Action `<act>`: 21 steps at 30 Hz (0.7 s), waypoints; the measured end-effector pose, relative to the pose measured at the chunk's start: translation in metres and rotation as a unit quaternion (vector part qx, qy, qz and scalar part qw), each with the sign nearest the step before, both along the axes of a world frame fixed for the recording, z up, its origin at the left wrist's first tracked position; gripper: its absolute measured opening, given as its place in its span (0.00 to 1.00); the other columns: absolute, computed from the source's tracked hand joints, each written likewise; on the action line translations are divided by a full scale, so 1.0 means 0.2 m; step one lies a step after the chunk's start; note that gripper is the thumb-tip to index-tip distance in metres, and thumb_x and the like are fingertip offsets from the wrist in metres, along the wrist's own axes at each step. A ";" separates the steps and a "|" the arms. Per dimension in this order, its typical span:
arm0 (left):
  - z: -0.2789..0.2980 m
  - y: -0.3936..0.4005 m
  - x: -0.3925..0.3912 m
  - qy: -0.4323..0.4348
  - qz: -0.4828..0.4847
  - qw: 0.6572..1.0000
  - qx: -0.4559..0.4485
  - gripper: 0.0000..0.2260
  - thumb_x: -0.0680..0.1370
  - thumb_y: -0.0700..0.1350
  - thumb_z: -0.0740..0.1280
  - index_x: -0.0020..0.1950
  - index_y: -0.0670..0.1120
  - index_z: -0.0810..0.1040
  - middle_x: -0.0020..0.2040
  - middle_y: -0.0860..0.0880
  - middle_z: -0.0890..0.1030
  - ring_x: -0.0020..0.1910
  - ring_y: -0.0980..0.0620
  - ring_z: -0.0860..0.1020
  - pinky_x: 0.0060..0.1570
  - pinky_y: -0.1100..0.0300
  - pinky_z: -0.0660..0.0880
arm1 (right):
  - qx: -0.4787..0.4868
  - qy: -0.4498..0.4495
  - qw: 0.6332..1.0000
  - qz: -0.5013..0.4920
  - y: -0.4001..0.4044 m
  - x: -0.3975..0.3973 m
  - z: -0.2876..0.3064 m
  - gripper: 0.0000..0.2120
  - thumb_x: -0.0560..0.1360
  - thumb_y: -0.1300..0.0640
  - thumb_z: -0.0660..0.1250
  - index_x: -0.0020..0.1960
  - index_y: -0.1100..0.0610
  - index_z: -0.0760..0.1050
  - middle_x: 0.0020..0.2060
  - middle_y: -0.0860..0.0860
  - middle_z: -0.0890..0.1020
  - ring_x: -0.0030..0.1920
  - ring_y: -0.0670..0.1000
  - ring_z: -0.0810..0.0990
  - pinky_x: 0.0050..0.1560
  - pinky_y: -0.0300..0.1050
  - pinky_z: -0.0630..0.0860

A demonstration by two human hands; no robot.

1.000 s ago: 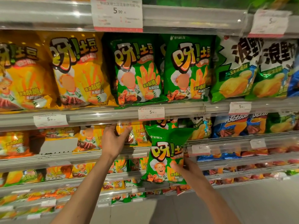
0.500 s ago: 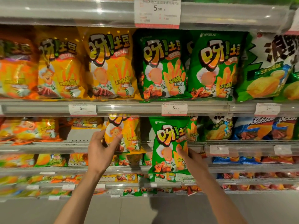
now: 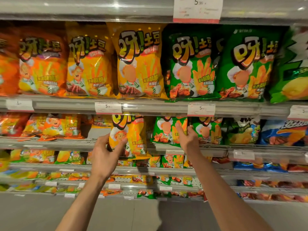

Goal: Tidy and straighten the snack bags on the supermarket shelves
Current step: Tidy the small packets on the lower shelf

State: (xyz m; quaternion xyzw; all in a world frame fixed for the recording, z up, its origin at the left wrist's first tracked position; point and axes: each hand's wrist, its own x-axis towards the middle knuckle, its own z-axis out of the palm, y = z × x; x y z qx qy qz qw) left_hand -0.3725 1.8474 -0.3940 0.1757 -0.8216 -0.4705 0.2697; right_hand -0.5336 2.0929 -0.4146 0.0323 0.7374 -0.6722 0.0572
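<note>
A yellow snack bag [image 3: 133, 134] stands at the front of the second shelf [image 3: 208, 148], its bottom hanging over the shelf edge. My left hand [image 3: 106, 152] grips its lower left side, thumb across the front. Just to the right, a green snack bag [image 3: 164, 130] sits on the same shelf. My right hand [image 3: 187, 138] holds that bag's right edge, with the thumb lying up its front. Another green bag [image 3: 208, 130] stands right behind this hand.
The top shelf [image 3: 150, 106] carries upright rows of orange, yellow and green bags with price tags [image 3: 108, 107] on its rail. Orange bags [image 3: 50, 127] lie tumbled at the left of the second shelf, beside a gap. Lower shelves hold several small bags. Grey floor lies below.
My right hand lifted the green bag from in front of the lower shelves and set it on the second shelf. My left hand closed on the yellow bag. The view swung left.
</note>
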 end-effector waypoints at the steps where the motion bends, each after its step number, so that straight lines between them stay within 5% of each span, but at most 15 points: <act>1: 0.00 0.00 0.00 0.000 -0.006 1.000 0.010 0.11 0.76 0.60 0.72 0.44 0.53 0.83 0.44 0.51 0.84 0.42 0.56 0.84 0.46 0.53 0.82 | 0.001 -0.012 1.000 -0.002 -0.02 -0.01 0.00 0.32 0.78 0.39 0.68 0.73 0.60 0.72 0.69 0.54 0.75 0.65 0.58 0.77 0.64 0.52 0.77; 5: 0.01 -0.01 -0.03 -0.007 -0.031 0.999 0.026 0.10 0.78 0.57 0.73 0.44 0.52 0.83 0.40 0.50 0.85 0.44 0.48 0.85 0.48 0.42 0.81 | 0.087 0.007 0.995 0.044 -0.01 0.01 -0.05 0.43 0.77 0.40 0.70 0.82 0.59 0.56 0.80 0.57 0.63 0.79 0.59 0.62 0.76 0.50 0.61; 9: -0.01 -0.01 -0.04 0.003 -0.037 0.999 0.032 0.07 0.78 0.57 0.73 0.45 0.56 0.83 0.40 0.54 0.86 0.44 0.53 0.85 0.49 0.44 0.81 | 0.115 0.033 0.992 0.048 0.00 0.00 -0.06 0.44 0.76 0.45 0.74 0.81 0.61 0.57 0.79 0.58 0.65 0.79 0.58 0.63 0.79 0.52 0.60; 11: -0.02 -0.03 -0.05 -0.001 -0.044 0.998 0.048 0.07 0.77 0.59 0.73 0.47 0.57 0.83 0.44 0.51 0.86 0.47 0.47 0.85 0.49 0.41 0.81 | 0.113 0.033 0.992 0.050 0.00 -0.02 -0.04 0.42 0.77 0.48 0.74 0.81 0.62 0.57 0.79 0.58 0.65 0.79 0.58 0.63 0.78 0.51 0.61; 15: -0.02 -0.05 -0.05 -0.002 -0.038 0.997 0.059 0.08 0.76 0.60 0.73 0.49 0.57 0.83 0.49 0.49 0.85 0.48 0.46 0.84 0.51 0.40 0.81 | 0.137 0.044 0.988 0.058 -0.01 -0.06 -0.05 0.36 0.79 0.50 0.71 0.80 0.63 0.60 0.73 0.56 0.70 0.72 0.52 0.68 0.64 0.31 0.61; 19: -0.03 -0.05 -0.04 -0.007 -0.034 0.998 0.059 0.08 0.76 0.59 0.73 0.50 0.56 0.83 0.50 0.49 0.84 0.49 0.48 0.84 0.51 0.42 0.82 | 0.220 0.086 0.970 0.065 0.00 -0.05 -0.13 0.30 0.80 0.53 0.71 0.75 0.68 0.66 0.70 0.65 0.73 0.72 0.64 0.71 0.72 0.52 0.69; 21: -0.03 -0.06 -0.03 -0.011 -0.036 0.997 0.064 0.09 0.76 0.58 0.74 0.51 0.55 0.83 0.51 0.48 0.84 0.49 0.45 0.84 0.52 0.41 0.81 | 0.244 0.091 0.965 0.042 0.00 -0.02 -0.14 0.34 0.80 0.52 0.71 0.78 0.66 0.63 0.72 0.66 0.72 0.72 0.64 0.71 0.73 0.51 0.69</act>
